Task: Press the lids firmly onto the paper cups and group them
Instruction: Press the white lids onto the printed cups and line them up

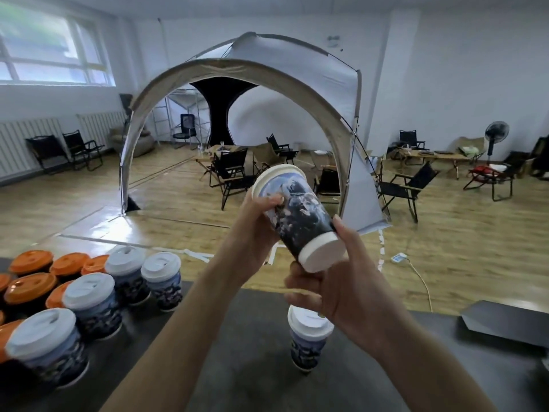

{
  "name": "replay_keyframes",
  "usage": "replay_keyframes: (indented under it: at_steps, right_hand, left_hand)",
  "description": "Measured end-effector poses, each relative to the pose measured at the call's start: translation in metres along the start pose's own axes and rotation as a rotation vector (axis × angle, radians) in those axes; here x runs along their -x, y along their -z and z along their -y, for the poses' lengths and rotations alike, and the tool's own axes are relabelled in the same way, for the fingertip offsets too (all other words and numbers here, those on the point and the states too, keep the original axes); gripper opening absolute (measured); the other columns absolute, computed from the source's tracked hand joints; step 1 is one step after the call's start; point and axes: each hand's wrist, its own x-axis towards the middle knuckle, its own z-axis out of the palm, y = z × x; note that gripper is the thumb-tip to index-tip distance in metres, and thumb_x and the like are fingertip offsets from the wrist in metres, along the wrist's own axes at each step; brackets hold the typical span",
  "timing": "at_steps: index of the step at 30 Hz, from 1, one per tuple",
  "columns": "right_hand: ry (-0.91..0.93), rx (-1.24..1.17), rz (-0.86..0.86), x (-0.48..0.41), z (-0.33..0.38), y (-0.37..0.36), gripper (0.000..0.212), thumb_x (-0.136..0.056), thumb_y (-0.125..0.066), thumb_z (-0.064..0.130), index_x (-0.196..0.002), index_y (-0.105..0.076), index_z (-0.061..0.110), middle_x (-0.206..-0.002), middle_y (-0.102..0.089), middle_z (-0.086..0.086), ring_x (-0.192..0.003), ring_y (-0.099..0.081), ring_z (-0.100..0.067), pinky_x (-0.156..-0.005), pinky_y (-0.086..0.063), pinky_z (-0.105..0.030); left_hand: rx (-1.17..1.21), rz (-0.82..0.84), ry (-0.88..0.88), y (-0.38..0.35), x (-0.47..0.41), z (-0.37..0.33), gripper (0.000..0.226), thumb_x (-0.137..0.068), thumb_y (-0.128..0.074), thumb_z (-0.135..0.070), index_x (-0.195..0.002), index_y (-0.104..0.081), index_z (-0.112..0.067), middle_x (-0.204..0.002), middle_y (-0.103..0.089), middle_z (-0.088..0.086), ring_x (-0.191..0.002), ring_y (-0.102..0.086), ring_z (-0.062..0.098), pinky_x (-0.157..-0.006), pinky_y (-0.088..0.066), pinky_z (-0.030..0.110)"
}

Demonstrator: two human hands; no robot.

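I hold a blue-and-black printed paper cup (300, 212) tilted in the air, its white lid (277, 179) pointing away from me and its white base toward me. My left hand (255, 230) grips the cup near the lid end. My right hand (335, 281) grips its base end. Below them another white-lidded cup (309, 337) stands alone on the dark table (252, 352). At the left, several white-lidded cups (92, 304) stand grouped beside several orange-lidded cups (29, 288).
A dark flat panel (505, 322) lies at the table's right edge. Beyond the table is a wooden floor with a grey dome tent (297, 72), folding chairs (404, 188), a fan (496, 135) and a cable with a power strip (399, 257).
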Motion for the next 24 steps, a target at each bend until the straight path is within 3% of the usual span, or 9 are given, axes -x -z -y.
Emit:
replay_keyframes:
  at_steps: [4,6,9,12,15,17,19,22,24]
  right_hand:
    - [0.283,0.356,-0.327,-0.010,-0.004,0.028,0.059,-0.082,-0.076,0.058,-0.120,-0.064,0.015,-0.094,-0.064,-0.012,-0.066,-0.058,-0.017,-0.058,-0.060,-0.042]
    - [0.389,0.431,-0.397,-0.014,-0.010,0.036,0.057,-0.078,-0.079,0.055,-0.117,-0.063,0.017,-0.107,-0.067,-0.012,-0.078,-0.068,-0.020,-0.061,-0.062,-0.042]
    - [0.639,0.670,-0.423,-0.021,-0.024,0.033,0.065,-0.073,-0.075,0.065,-0.117,-0.060,0.020,-0.097,-0.069,0.009,-0.089,-0.072,-0.011,-0.068,-0.059,-0.024]
    - [0.931,1.054,-0.358,-0.026,-0.036,0.019,0.066,-0.077,-0.071,0.059,-0.124,-0.056,0.016,-0.097,-0.065,0.013,-0.082,-0.066,0.000,-0.064,-0.048,-0.007]
    - [0.897,1.293,-0.148,-0.037,-0.047,-0.001,0.060,-0.082,-0.072,0.057,-0.128,-0.058,0.020,-0.111,-0.062,0.005,-0.088,-0.058,-0.005,-0.073,-0.054,-0.018]
    - [0.882,1.309,-0.094,-0.045,-0.054,-0.014,0.061,-0.082,-0.071,0.056,-0.131,-0.057,0.022,-0.119,-0.061,0.005,-0.098,-0.055,-0.004,-0.080,-0.054,-0.023]
    - [0.928,1.302,-0.066,-0.051,-0.059,-0.022,0.064,-0.083,-0.070,0.057,-0.133,-0.055,0.020,-0.122,-0.060,0.003,-0.101,-0.056,-0.007,-0.079,-0.054,-0.023]
    - [0.936,1.342,-0.049,-0.055,-0.072,-0.029,0.066,-0.081,-0.071,0.059,-0.132,-0.050,0.022,-0.119,-0.058,0.008,-0.093,-0.053,-0.003,-0.067,-0.047,-0.014]
    - [0.930,1.257,-0.104,-0.056,-0.081,-0.026,0.068,-0.078,-0.072,0.059,-0.128,-0.047,0.022,-0.109,-0.055,0.012,-0.085,-0.048,-0.001,-0.065,-0.043,-0.006]
  left_hand:
    - [-0.030,-0.139,-0.194,0.005,0.035,0.026,0.068,-0.086,-0.075,-0.042,-0.137,-0.046,-0.007,-0.127,-0.064,0.016,-0.112,-0.065,0.028,-0.093,-0.057,0.041]
    - [0.036,-0.269,-0.156,0.002,0.053,0.040,0.050,-0.100,-0.055,-0.046,-0.127,-0.059,-0.005,-0.118,-0.071,0.010,-0.105,-0.068,0.022,-0.086,-0.058,0.036]
    - [0.350,-0.350,0.036,0.006,0.071,0.058,0.054,-0.103,-0.040,-0.049,-0.117,-0.077,-0.012,-0.122,-0.073,0.015,-0.107,-0.072,0.027,-0.094,-0.057,0.045]
    - [0.523,-0.393,0.092,0.014,0.090,0.068,0.054,-0.104,-0.037,-0.042,-0.113,-0.076,-0.006,-0.117,-0.072,0.025,-0.097,-0.076,0.025,-0.084,-0.059,0.043]
    - [0.648,-0.479,0.118,0.023,0.103,0.075,0.051,-0.108,-0.034,-0.040,-0.125,-0.064,-0.003,-0.119,-0.068,0.031,-0.102,-0.076,0.027,-0.078,-0.063,0.041]
    - [0.641,-0.477,0.146,0.034,0.108,0.082,0.068,-0.104,-0.028,-0.056,-0.145,-0.052,-0.008,-0.141,-0.059,0.025,-0.124,-0.063,0.041,-0.094,-0.057,0.051]
    - [0.633,-0.415,0.100,0.046,0.113,0.087,0.068,-0.107,-0.017,-0.055,-0.148,-0.053,-0.013,-0.148,-0.055,0.017,-0.134,-0.055,0.037,-0.101,-0.050,0.050]
    - [0.608,-0.496,0.057,0.054,0.115,0.080,0.064,-0.108,-0.021,-0.050,-0.140,-0.061,-0.013,-0.144,-0.059,0.016,-0.129,-0.060,0.035,-0.097,-0.054,0.049]
    - [0.596,-0.568,0.051,0.068,0.121,0.075,0.077,-0.099,-0.036,-0.066,-0.138,-0.061,-0.005,-0.138,-0.061,0.025,-0.126,-0.062,0.039,-0.101,-0.052,0.052]
